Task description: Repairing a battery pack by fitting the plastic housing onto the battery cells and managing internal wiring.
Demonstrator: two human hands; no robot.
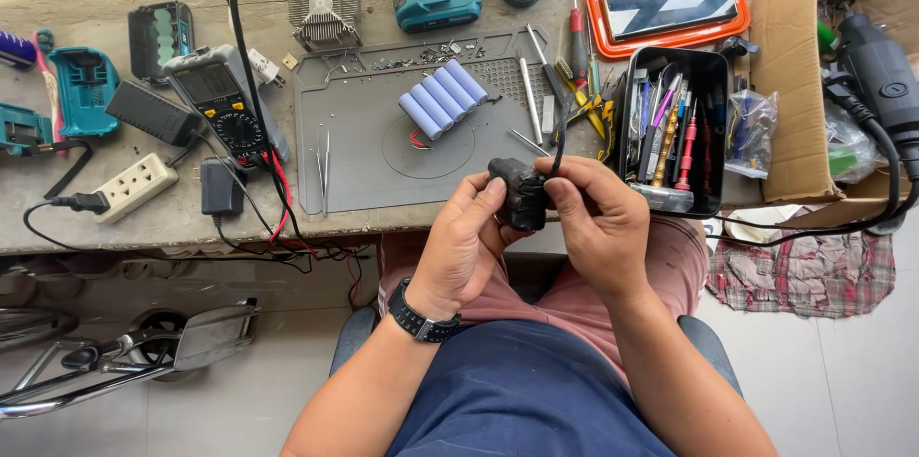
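Multimeter (pixel 225 108) at far left of bench, cell pack (pixel 442 99) on grey mat (pixel 383 170). Left hand (pixel 466 242) and right hand (pixel 601 222) both clamped on black adapter block (pixel 518 194), held over bench edge above lap. Better keep block steady, cable (pixel 560 136) slack. Tool tray (pixel 670 127) at right.

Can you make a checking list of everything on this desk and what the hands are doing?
Surface: grey work mat on a worn bench.
Job's things: small black adapter, held above the lap.
Clutter: pack of pale blue cells, multimeter, tool tray, cardboard box.
Hands: left hand and right hand both grip the adapter.
Cables: black cord rises from the adapter; red and black leads by the multimeter.
Surroundings: pale floor, checked cloth.
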